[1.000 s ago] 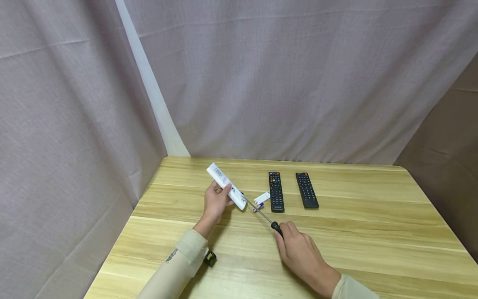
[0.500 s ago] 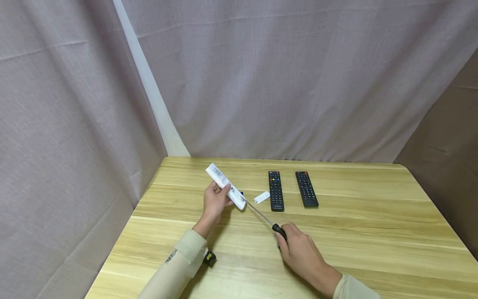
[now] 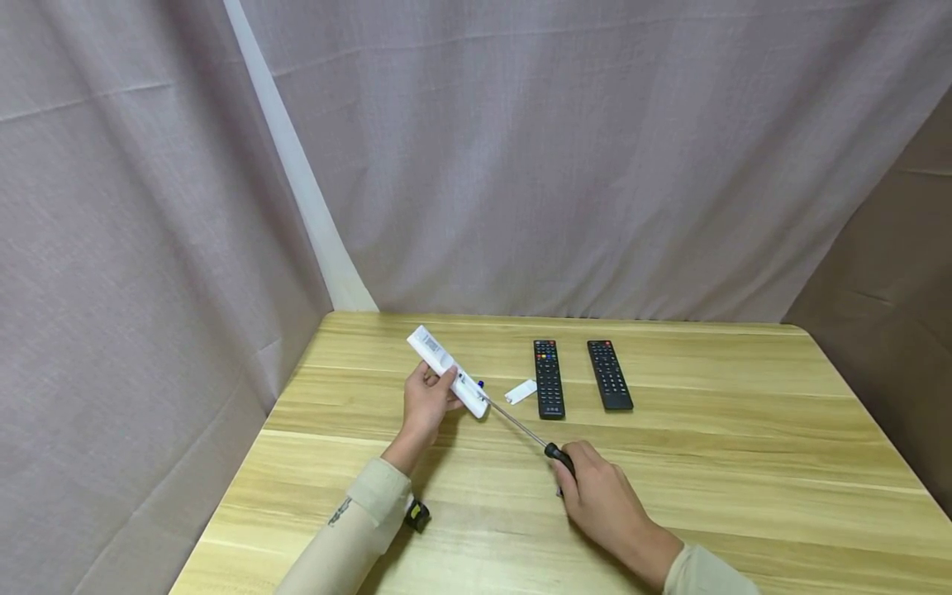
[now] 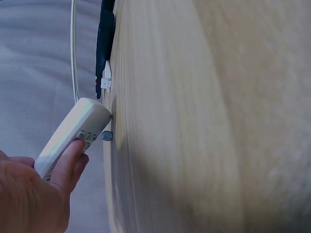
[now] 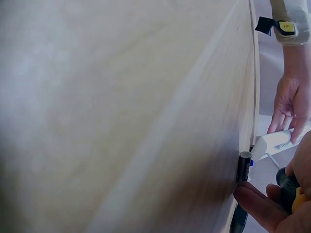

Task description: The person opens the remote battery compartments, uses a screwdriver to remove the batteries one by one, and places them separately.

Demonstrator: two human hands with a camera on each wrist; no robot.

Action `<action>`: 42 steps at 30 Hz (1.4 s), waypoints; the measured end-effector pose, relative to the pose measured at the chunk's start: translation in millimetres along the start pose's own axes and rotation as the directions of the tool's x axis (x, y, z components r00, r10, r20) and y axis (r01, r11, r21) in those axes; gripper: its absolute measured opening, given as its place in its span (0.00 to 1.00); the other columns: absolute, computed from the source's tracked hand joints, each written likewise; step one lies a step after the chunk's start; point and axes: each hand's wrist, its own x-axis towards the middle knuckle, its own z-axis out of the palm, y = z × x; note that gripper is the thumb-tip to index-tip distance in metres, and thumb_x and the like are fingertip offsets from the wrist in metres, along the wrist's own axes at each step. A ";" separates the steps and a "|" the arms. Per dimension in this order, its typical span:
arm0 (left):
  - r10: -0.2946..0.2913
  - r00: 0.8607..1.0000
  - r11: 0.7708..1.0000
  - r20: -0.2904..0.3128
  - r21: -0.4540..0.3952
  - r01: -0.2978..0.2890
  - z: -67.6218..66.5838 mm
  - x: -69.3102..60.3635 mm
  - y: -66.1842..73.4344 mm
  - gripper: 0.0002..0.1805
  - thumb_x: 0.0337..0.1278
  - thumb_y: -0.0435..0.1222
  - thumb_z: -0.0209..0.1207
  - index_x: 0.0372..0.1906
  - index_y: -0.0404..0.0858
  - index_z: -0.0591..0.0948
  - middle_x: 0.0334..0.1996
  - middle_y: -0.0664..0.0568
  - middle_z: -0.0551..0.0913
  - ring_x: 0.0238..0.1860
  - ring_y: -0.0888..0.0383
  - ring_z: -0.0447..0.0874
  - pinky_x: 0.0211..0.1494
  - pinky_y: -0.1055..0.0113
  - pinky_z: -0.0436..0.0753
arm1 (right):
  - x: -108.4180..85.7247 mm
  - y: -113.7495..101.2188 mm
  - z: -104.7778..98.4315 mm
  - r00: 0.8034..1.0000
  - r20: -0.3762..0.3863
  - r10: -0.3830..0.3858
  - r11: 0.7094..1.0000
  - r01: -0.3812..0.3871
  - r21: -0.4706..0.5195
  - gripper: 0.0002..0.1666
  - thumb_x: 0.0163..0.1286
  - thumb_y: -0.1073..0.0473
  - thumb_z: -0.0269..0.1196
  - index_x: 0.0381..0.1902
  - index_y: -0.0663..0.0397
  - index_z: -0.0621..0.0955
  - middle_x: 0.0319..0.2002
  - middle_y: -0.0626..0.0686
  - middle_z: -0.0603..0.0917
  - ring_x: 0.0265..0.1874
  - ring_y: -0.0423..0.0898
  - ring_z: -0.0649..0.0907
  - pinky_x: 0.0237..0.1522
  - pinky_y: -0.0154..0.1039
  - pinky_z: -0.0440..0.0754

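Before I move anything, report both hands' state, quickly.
Left hand: closed, holding the white remote control.
Right hand: closed, holding the screwdriver.

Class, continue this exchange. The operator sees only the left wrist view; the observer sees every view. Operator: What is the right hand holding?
Observer: The right hand grips a screwdriver by its dark handle.
Operator: I see the buttons of the white remote control. What is on its back?
Observer: The head view shows a printed label there, at the end farther from the screwdriver.
Operator: Where does the screwdriver point?
Observer: At the remote's back, near the end away from the label.
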 end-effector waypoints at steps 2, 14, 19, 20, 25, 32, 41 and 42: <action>0.000 1.000 1.000 -0.002 0.000 0.000 -0.2 -0.2 0.2 0.23 0.78 0.31 0.59 0.71 0.29 0.74 0.54 0.22 0.85 0.46 0.35 0.94 0.42 0.55 0.97 | 0.5 0.6 -0.1 1.000 0.001 -0.002 1.000 0.002 -0.004 0.04 0.76 0.59 0.68 0.43 0.53 0.83 0.32 0.44 0.80 0.24 0.35 0.76 0.23 0.32 0.80; -0.002 1.000 1.000 -0.002 0.018 0.002 -1.2 -1.6 8.7 0.26 0.78 0.32 0.59 0.74 0.31 0.72 0.56 0.25 0.86 0.46 0.39 0.95 0.43 0.57 0.97 | 8.8 1.4 -5.7 1.000 0.030 0.007 1.000 -0.007 -0.006 0.06 0.78 0.58 0.66 0.45 0.54 0.83 0.34 0.46 0.81 0.24 0.35 0.76 0.22 0.29 0.78; 0.001 1.000 1.000 -0.008 0.022 -0.001 -3.3 -0.9 10.1 0.25 0.78 0.32 0.59 0.74 0.31 0.72 0.56 0.24 0.86 0.45 0.40 0.95 0.41 0.58 0.97 | 13.9 4.8 -14.0 1.000 -0.026 -0.016 1.000 0.016 0.005 0.06 0.78 0.59 0.66 0.46 0.57 0.83 0.37 0.50 0.84 0.28 0.38 0.80 0.26 0.35 0.84; 0.001 1.000 1.000 -0.009 0.023 -0.001 -3.7 -0.7 10.7 0.25 0.78 0.32 0.59 0.74 0.31 0.72 0.56 0.24 0.86 0.45 0.40 0.95 0.41 0.58 0.97 | 14.6 6.0 -16.1 0.999 -0.047 -0.027 1.000 0.027 0.004 0.06 0.78 0.60 0.66 0.46 0.58 0.83 0.37 0.50 0.84 0.30 0.39 0.82 0.27 0.37 0.86; 0.012 1.000 0.999 -0.009 0.031 -0.011 -7.2 0.9 12.9 0.25 0.78 0.32 0.59 0.74 0.32 0.73 0.57 0.25 0.85 0.43 0.43 0.95 0.42 0.57 0.97 | 17.1 12.9 -26.9 0.991 -0.121 -0.059 0.998 0.061 0.011 0.06 0.77 0.62 0.66 0.46 0.60 0.83 0.36 0.52 0.85 0.29 0.41 0.82 0.26 0.37 0.87; 0.055 0.998 0.995 -0.028 0.087 -0.052 -23.6 3.8 18.6 0.23 0.76 0.33 0.61 0.71 0.34 0.77 0.48 0.32 0.87 0.36 0.53 0.93 0.47 0.47 0.96 | 15.4 21.0 -38.0 0.993 -0.114 -0.023 1.000 0.024 0.004 0.07 0.78 0.61 0.64 0.47 0.59 0.83 0.38 0.53 0.86 0.31 0.42 0.82 0.27 0.38 0.86; 0.053 0.999 0.978 -0.007 0.203 -0.051 -46.4 11.0 26.3 0.25 0.76 0.36 0.62 0.73 0.36 0.76 0.40 0.42 0.87 0.30 0.60 0.87 0.34 0.62 0.95 | 6.8 33.8 -41.9 0.993 -0.121 -0.012 1.000 0.011 -0.011 0.07 0.77 0.62 0.65 0.46 0.60 0.83 0.38 0.54 0.86 0.29 0.44 0.83 0.27 0.41 0.86; 0.051 0.999 0.974 0.001 0.222 -0.050 -49.2 12.8 26.5 0.26 0.76 0.37 0.62 0.73 0.36 0.76 0.39 0.43 0.87 0.29 0.60 0.87 0.32 0.64 0.93 | 6.2 34.5 -42.4 0.992 -0.123 -0.012 1.000 0.010 -0.012 0.07 0.77 0.62 0.65 0.46 0.60 0.83 0.38 0.54 0.86 0.30 0.44 0.83 0.27 0.41 0.86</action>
